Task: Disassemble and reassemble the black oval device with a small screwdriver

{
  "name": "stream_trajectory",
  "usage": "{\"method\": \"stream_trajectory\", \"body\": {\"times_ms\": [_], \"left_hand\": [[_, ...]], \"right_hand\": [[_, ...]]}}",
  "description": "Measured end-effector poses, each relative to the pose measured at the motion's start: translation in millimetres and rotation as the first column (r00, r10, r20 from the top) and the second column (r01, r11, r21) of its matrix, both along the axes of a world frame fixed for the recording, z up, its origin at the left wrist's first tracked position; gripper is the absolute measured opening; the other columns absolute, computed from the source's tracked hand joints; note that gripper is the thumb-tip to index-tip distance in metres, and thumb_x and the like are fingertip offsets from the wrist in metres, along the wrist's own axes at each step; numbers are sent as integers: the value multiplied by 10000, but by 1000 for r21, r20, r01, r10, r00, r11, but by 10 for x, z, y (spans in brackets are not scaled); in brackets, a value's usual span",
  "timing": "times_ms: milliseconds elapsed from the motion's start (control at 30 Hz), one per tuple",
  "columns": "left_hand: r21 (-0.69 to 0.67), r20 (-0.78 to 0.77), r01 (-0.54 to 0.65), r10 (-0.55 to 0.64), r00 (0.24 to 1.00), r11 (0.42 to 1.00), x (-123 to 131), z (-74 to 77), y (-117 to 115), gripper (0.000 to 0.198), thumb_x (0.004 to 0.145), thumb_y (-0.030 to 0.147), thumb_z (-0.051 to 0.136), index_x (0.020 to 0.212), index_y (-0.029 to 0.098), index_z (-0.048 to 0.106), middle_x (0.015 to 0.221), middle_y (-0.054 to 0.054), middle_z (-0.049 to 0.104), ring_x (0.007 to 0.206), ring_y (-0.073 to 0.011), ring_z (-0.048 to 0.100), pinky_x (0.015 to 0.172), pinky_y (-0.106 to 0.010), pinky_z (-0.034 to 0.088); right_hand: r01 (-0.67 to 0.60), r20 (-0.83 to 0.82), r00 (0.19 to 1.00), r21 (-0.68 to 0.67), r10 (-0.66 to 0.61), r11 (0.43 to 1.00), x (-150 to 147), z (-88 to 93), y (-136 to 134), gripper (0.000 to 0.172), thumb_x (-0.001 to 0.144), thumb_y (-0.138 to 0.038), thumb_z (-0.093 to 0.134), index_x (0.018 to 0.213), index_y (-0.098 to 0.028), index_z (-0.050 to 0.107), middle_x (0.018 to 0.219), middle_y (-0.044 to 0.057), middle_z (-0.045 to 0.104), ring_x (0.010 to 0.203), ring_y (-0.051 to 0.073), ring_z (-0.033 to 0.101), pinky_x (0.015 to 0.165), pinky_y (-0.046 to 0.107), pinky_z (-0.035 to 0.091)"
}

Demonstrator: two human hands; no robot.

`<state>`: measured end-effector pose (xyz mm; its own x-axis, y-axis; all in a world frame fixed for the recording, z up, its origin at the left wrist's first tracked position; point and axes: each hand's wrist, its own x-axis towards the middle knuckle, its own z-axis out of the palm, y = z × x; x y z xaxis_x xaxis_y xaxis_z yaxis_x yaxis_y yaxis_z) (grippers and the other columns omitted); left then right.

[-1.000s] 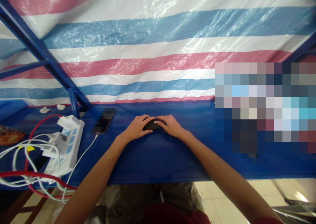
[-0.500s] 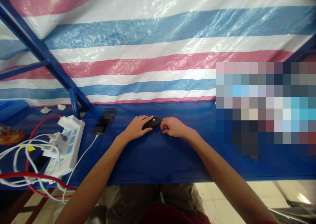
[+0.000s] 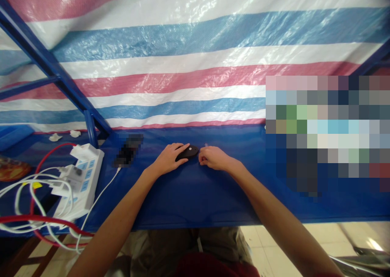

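The black, oval, plastic-looking computer mouse is set on the blue, smooth-covered tabletop, between the two hands; its long axis is laid mostly from left to right, roughly along the near edge, with the right end slightly farther from the body. The left hand is nearer, being in contact with it; the mouse's left end is covered by that hand, its fingers placed along the far side and over the top, its thumb along the near side, so that the body is clamped between them; the right end, with a small pale round spot on top, is left exposed. The right hand is held just beside that end, a narrow gap being left; its fingers are curled in, and whether they are closed on anything cannot be told; a small pale sliver is seen at its far edge, too blurred to be identified.

Compared with one second ago, the right hand has been taken off the mouse and curled to its right; compared with half a second ago, the placing of both hands is nearly unchanged, but the pale sliver is now shown; a thin dark tip, then visible below the right hand, is no longer seen.
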<state>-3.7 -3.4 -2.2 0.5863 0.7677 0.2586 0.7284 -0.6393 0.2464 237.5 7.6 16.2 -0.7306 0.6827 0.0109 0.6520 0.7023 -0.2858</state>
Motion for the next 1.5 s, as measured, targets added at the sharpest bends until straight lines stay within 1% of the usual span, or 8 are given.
{"method": "stream_trajectory", "body": {"times_ms": [200, 333, 433, 633, 967, 1267, 1400, 1500], "left_hand": [[15, 47, 35, -36, 998, 999, -10, -54, 13, 562, 908, 441, 521, 1412, 217, 409, 1383, -111, 496, 1243, -261, 481, 1052, -428, 387], [51, 71, 82, -86, 994, 995, 7, -77, 10, 518, 919, 413, 513, 1394, 222, 436, 1389, -116, 497, 1253, -263, 488, 1050, -441, 401], [69, 65, 105, -110, 992, 992, 26, -88, 3, 504, 915, 390, 527, 1384, 222, 450, 1371, -120, 514, 1241, -262, 499, 1044, -443, 411], [69, 53, 80, -84, 995, 994, 29, -109, 1, 522, 889, 382, 575, 1379, 252, 455, 1348, -103, 532, 1221, -260, 517, 1039, -441, 422], [54, 44, 52, -54, 998, 997, 64, -43, -32, 501, 876, 348, 594, 1352, 235, 487, 1336, -97, 546, 1210, -254, 533, 1039, -417, 439], [52, 37, 48, -50, 998, 997, 65, -38, -32, 486, 883, 340, 583, 1350, 238, 490, 1341, -89, 542, 1209, -241, 534, 1034, -401, 446], [60, 33, 52, -54, 998, 997, 66, -49, -32, 493, 878, 336, 595, 1348, 233, 490, 1342, -89, 541, 1218, -242, 526, 1042, -401, 436], [60, 38, 52, -54, 998, 997, 63, -62, -34, 494, 879, 342, 591, 1350, 232, 489, 1346, -90, 537, 1217, -243, 527, 1043, -401, 435]], "right_hand": [[20, -143, 989, -14, -22, 1000, -14, 36, -19, 90, 806, -135, 609, 780, -194, 671, 823, 26, 623, 745, 147, 571, 719, 248, 395], [125, -385, 916, -1, -116, 992, -35, 14, 1, 87, 860, -164, 559, 831, -174, 640, 776, 7, 555, 687, 118, 514, 664, 231, 381], [177, -466, 866, -50, -179, 983, -63, -44, 27, 93, 858, -160, 554, 813, -173, 634, 746, -7, 535, 665, 110, 495, 649, 231, 377], [199, -504, 828, -146, -246, 969, -108, -133, 54, 96, 830, -162, 554, 789, -171, 641, 712, -13, 553, 646, 108, 488, 637, 236, 378], [198, -539, 753, -360, -376, 912, -124, -127, 63, 124, 790, -213, 545, 769, -143, 645, 624, -24, 555, 567, 95, 470, 570, 221, 373], [256, -570, 696, -371, -436, 893, -124, -199, 103, 105, 727, -206, 577, 721, -156, 668, 630, -5, 611, 583, 110, 525, 591, 231, 446], [257, -544, 709, -393, -449, 883, -120, -173, 97, 81, 697, -172, 589, 718, -158, 667, 624, -14, 608, 589, 111, 538, 597, 229, 442], [284, -562, 716, -306, -413, 909, -111, -155, 84, 92, 731, -188, 581, 777, -174, 659, 650, -22, 601, 604, 116, 540, 617, 238, 441]]}}
